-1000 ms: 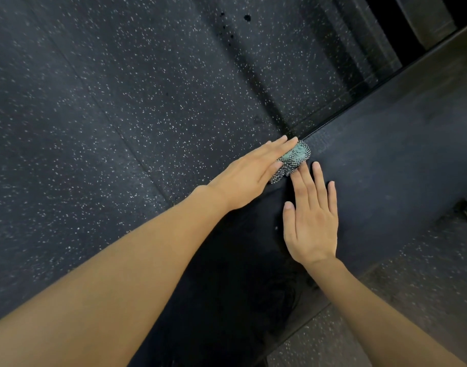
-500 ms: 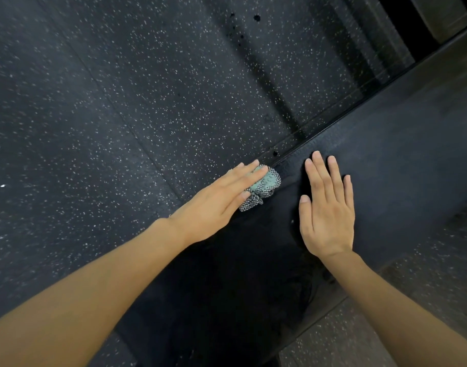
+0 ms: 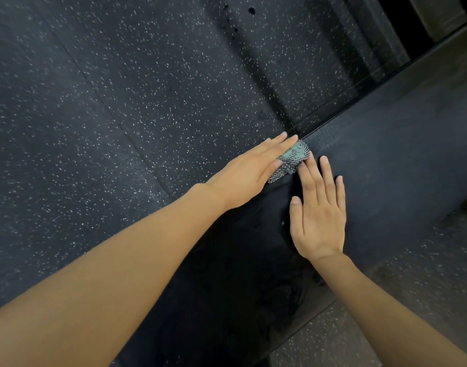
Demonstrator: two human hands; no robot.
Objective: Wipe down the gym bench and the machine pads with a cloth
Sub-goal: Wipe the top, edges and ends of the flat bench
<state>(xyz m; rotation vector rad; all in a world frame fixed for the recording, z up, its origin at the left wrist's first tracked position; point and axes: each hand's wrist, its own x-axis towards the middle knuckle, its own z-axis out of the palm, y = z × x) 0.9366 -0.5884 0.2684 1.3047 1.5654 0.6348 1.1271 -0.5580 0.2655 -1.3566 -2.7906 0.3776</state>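
Note:
The black padded gym bench (image 3: pixel 386 160) runs diagonally from lower left to upper right. A small teal and grey checked cloth (image 3: pixel 290 160) lies bunched at the bench's far long edge. My left hand (image 3: pixel 250 172) presses on the cloth with straight fingers, covering its left part. My right hand (image 3: pixel 318 210) lies flat on the bench pad just right of the cloth, its forefinger touching the cloth's edge.
Dark speckled rubber floor (image 3: pixel 121 115) fills the left and top of the view, and more of it shows at the lower right (image 3: pixel 425 274). A pale block (image 3: pixel 439 17) stands in the top right corner behind a dark gap.
My left hand slid the cloth back along the bench edge toward the upper right, after pulling it toward me half a second ago. My right hand stays flat on the pad.

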